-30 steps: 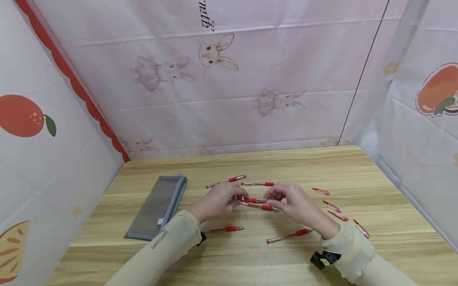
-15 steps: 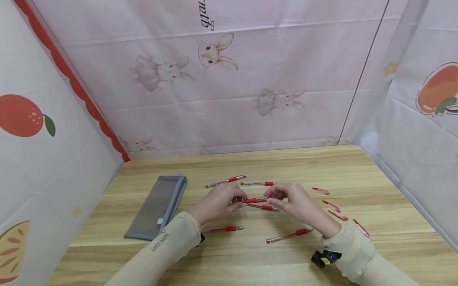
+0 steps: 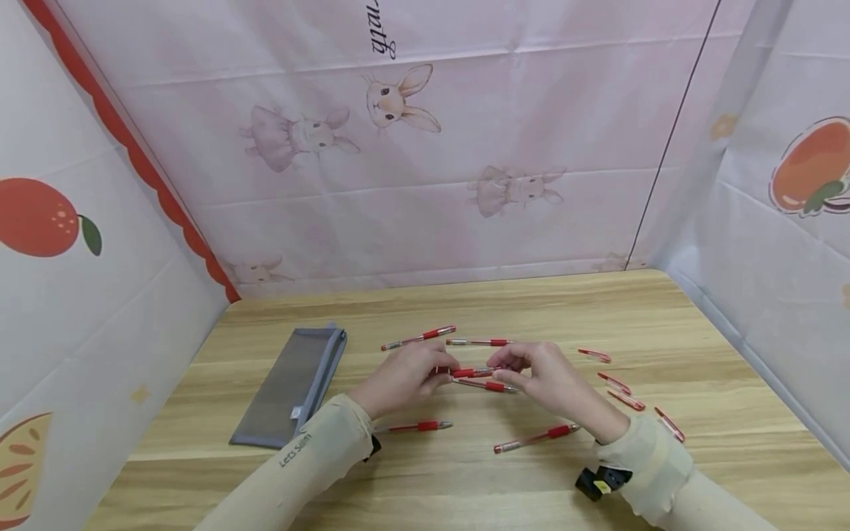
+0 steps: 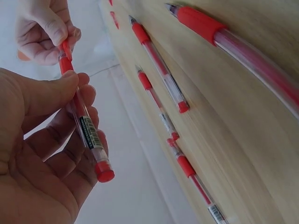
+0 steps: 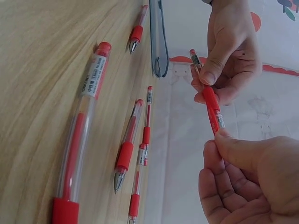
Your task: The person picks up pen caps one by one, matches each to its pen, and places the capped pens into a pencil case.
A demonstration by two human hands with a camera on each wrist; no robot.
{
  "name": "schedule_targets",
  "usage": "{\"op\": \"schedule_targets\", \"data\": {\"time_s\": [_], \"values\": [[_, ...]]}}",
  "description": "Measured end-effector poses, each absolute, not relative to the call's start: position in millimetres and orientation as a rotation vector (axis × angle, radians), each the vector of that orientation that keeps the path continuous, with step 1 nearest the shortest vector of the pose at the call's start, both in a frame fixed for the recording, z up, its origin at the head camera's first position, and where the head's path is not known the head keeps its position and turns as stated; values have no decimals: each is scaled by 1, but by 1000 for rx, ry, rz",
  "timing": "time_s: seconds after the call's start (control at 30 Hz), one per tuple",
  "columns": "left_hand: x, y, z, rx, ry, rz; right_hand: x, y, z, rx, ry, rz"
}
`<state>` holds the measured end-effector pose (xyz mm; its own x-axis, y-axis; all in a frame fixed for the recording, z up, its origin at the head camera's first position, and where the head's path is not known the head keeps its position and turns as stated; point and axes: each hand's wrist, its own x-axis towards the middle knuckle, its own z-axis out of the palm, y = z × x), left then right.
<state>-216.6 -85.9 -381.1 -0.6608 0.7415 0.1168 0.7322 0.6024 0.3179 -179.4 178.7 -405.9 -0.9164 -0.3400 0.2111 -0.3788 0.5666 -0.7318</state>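
In the head view my left hand (image 3: 403,376) holds a red gel pen (image 3: 468,373) above the table. Thumb and fingers grip its clear barrel (image 4: 88,133) in the left wrist view, the red plug end pointing back toward the palm. My right hand (image 3: 547,380) pinches the clear-and-red pen cap (image 5: 217,122) at the pen's tip end between thumb and forefinger. The cap covers the tip, its red clip lying along the grip. Just below the hands lies an uncapped red pen (image 3: 485,385).
More red pens lie about: one at the back left (image 3: 420,338), one behind the hands (image 3: 479,342), and nearer ones at left (image 3: 420,425) and right (image 3: 536,438). Several loose caps (image 3: 626,400) lie at right. A grey mesh pencil case (image 3: 279,391) rests at left.
The held pen and both hands shift only very slightly, with the same grip throughout. The other pens, the caps and the pencil case stay put.
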Motion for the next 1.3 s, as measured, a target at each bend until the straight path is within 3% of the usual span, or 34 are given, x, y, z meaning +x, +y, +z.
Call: {"op": "schedule_targets", "data": {"time_s": [1.3], "values": [[-214, -86, -385, 1190, 2751, 737, -177, 178, -404, 656, -2704, 1262]]}}
